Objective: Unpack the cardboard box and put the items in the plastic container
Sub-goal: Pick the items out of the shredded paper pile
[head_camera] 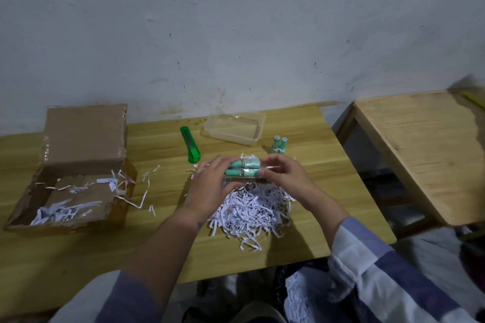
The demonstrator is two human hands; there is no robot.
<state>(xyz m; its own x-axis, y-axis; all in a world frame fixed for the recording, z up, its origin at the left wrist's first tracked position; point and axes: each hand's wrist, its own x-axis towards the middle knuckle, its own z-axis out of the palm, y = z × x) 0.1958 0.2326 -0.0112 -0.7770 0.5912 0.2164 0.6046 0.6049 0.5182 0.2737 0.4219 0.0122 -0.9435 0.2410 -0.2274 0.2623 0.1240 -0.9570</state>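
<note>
Both hands hold a small pack of teal bottles on a card base, just above a heap of white shredded paper. My left hand grips its left end and my right hand grips its right end. Two more teal bottles stand on the table behind my right hand. The clear plastic container sits at the back of the table with nothing visible in it. The open cardboard box lies at the left, its lid up, with a few paper strips inside.
A green utility knife lies between the box and the container. Loose paper strips are scattered beside the box. A second wooden table stands to the right across a gap. A grey wall runs right behind the table.
</note>
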